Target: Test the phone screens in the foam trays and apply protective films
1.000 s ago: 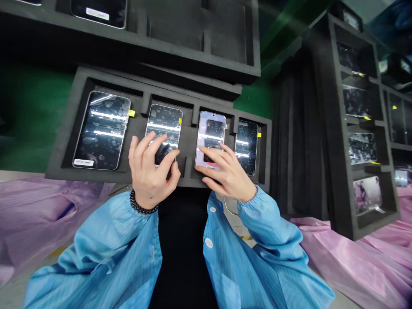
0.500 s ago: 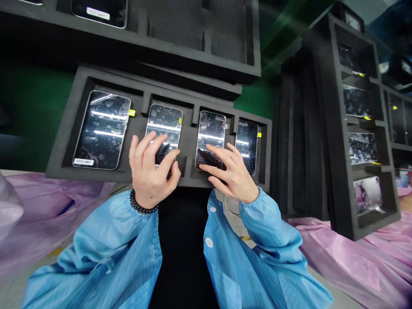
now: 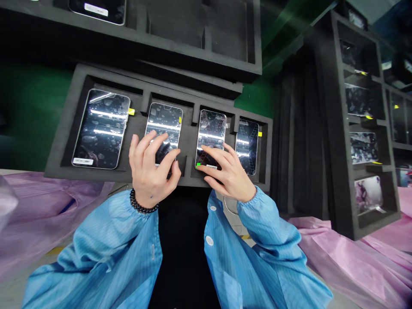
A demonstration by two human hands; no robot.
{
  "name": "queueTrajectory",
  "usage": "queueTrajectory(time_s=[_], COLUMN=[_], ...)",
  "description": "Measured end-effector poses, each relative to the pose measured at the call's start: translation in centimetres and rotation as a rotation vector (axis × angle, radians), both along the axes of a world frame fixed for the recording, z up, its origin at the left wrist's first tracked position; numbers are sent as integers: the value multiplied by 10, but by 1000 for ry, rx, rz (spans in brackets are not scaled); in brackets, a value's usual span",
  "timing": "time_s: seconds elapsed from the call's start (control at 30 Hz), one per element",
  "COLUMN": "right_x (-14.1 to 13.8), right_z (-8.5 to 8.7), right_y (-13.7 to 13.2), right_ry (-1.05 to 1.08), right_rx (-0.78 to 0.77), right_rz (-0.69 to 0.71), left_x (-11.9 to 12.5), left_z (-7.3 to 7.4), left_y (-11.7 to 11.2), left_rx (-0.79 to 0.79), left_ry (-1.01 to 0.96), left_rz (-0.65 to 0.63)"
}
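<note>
A black foam tray lies tilted before me with several phones in its slots. My left hand, a bead bracelet on its wrist, rests with spread fingers over the lower end of the second phone. My right hand lies open on the third phone, fingertips touching its lower screen, where a small green patch shows. The large phone at the left and the narrow phone at the right lie untouched. Both sleeves are blue.
A second foam tray sits above, holding a phone at its top left. An upright black foam rack with several devices stands at the right. Pink plastic sheets lie at both sides.
The third phone's screen went from a bright pale display to dark, and now shows a green patch at its bottom. My right fingers shifted slightly on it. The left hand stayed put.
</note>
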State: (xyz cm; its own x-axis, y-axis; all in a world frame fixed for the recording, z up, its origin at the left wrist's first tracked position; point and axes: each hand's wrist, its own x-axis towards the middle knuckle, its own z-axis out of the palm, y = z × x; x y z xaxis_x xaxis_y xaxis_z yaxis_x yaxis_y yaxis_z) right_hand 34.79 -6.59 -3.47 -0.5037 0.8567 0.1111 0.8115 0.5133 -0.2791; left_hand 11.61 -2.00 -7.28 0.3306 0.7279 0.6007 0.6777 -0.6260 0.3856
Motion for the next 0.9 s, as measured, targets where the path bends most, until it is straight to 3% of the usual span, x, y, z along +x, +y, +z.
queueTrajectory(time_s=[0.13, 0.33, 0.57, 0.9], right_x=[0, 0, 10, 22], right_z=[1, 1, 0, 2], right_y=[2, 2, 17, 37], right_ry=[-2, 26, -70, -87], right_rx=[22, 43, 28, 12], right_rz=[-53, 32, -167, -301], left_x=[1, 1, 1, 1], left_z=[0, 1, 2, 0], left_y=[0, 0, 0, -1], left_rx=[12, 24, 10, -9], left_ry=[1, 18, 13, -34], left_rz=[-3, 9, 15, -1])
